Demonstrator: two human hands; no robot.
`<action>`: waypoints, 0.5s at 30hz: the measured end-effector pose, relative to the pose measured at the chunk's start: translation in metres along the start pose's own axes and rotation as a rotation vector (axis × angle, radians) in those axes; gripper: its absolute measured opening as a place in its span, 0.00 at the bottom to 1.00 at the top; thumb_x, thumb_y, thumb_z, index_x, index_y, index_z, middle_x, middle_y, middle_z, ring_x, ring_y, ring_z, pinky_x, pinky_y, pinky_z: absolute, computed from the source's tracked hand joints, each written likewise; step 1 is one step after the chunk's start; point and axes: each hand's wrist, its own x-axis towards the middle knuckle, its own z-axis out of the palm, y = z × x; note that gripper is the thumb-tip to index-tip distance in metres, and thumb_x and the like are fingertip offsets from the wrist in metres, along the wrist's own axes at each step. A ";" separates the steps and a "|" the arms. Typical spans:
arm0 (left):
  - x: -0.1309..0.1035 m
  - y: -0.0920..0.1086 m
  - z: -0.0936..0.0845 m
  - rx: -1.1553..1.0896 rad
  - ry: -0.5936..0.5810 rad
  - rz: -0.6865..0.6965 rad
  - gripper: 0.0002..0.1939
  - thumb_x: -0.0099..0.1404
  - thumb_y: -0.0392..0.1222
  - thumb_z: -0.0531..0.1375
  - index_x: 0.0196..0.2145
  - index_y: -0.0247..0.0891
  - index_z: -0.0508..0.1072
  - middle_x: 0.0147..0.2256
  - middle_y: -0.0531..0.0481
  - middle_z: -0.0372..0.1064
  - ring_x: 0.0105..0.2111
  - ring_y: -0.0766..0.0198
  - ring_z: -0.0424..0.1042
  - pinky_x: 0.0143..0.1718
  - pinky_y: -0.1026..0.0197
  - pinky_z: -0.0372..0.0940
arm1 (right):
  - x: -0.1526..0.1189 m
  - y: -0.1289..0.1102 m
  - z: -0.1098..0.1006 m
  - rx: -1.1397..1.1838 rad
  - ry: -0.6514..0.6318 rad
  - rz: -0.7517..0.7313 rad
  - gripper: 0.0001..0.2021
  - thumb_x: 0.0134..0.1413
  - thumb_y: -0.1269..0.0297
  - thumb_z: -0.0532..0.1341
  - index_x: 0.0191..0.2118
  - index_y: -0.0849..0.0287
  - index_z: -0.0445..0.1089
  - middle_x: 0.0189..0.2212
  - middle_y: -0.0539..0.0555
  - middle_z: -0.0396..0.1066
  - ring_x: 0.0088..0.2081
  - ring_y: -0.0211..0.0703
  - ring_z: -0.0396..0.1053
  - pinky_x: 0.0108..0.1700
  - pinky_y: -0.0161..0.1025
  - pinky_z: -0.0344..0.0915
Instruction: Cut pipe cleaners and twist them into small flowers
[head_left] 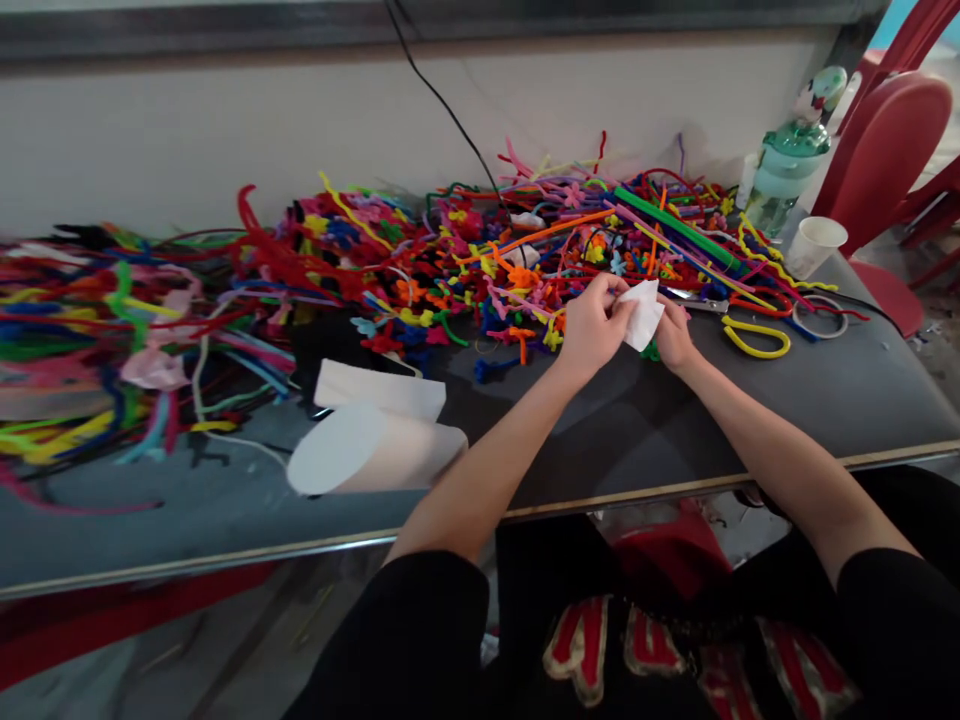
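A small white piece of tissue or paper is held up between both hands, over the front part of the grey table. My left hand pinches its left side with closed fingers. On its right side, my right hand has its fingers closed on the edge. A bit of green shows just below the white piece, partly hidden. Right behind the hands lies a heap of colourful pipe cleaners and small fuzzy flowers. Metal scissors rest just to the right of the right hand.
White rolls stand near the front edge at left. More pipe cleaners spread over the far left. A paper cup, green-lidded bottle, tape ring and yellow loop are at right. A black cable hangs behind.
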 end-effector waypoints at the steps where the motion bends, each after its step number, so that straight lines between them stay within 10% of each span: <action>1: 0.001 -0.007 -0.001 0.027 0.042 0.008 0.05 0.62 0.37 0.60 0.37 0.37 0.71 0.23 0.55 0.71 0.23 0.66 0.70 0.28 0.65 0.64 | 0.001 -0.001 0.001 0.092 0.000 0.025 0.21 0.55 0.43 0.55 0.36 0.56 0.70 0.34 0.53 0.73 0.39 0.46 0.72 0.44 0.46 0.71; 6: -0.008 -0.023 -0.001 0.179 0.227 0.180 0.07 0.67 0.39 0.56 0.40 0.38 0.73 0.38 0.47 0.76 0.40 0.60 0.74 0.43 0.59 0.68 | 0.000 -0.014 0.008 0.251 -0.203 0.208 0.18 0.45 0.46 0.67 0.31 0.56 0.67 0.24 0.48 0.70 0.29 0.40 0.69 0.30 0.37 0.69; 15: -0.014 -0.038 0.007 0.297 -0.110 0.611 0.17 0.72 0.43 0.50 0.47 0.35 0.75 0.50 0.40 0.74 0.53 0.55 0.71 0.55 0.46 0.67 | 0.003 -0.018 -0.004 0.299 0.009 0.466 0.20 0.59 0.46 0.50 0.33 0.57 0.67 0.26 0.53 0.72 0.32 0.44 0.72 0.33 0.39 0.70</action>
